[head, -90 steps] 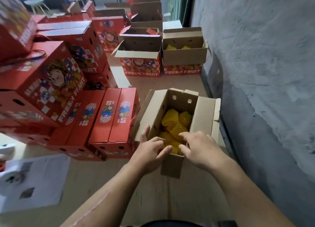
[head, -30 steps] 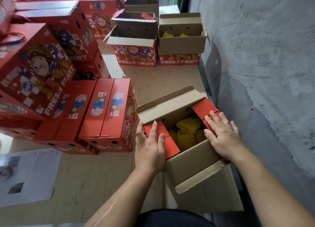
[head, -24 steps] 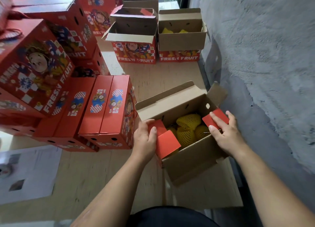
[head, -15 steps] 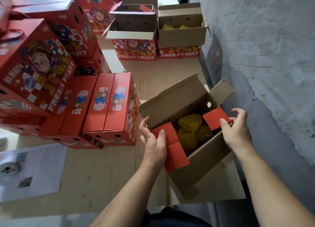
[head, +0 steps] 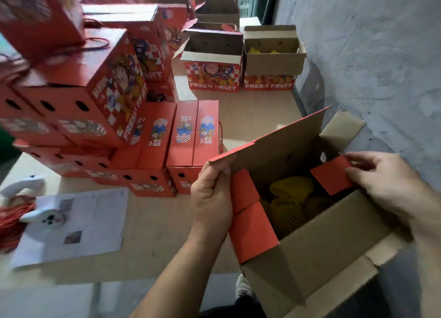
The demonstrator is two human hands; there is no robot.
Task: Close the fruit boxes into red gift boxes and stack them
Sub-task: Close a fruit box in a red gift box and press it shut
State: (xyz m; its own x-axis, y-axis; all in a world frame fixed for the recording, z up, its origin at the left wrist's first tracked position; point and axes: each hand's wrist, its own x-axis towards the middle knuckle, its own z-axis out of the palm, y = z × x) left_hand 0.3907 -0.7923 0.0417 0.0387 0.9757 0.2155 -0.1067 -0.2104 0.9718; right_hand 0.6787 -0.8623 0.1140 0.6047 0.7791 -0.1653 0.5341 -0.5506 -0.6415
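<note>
The open gift box shows brown inside, red flaps and net-wrapped yellow fruit between the hands. Left hand fingers pinch the long flap; right hand fingers pinch a small red flap.

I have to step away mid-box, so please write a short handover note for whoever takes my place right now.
Left hand grips the corner of the long far flap of the open box.
Right hand pinches the small red side flap.
Yellow net-wrapped fruit lies inside the box, which sits at the table's near right corner.
Done: closed red boxes lie and stack to the left.
Left: fold this box's flaps shut, stack it, then close the two open boxes at the far end.
</note>
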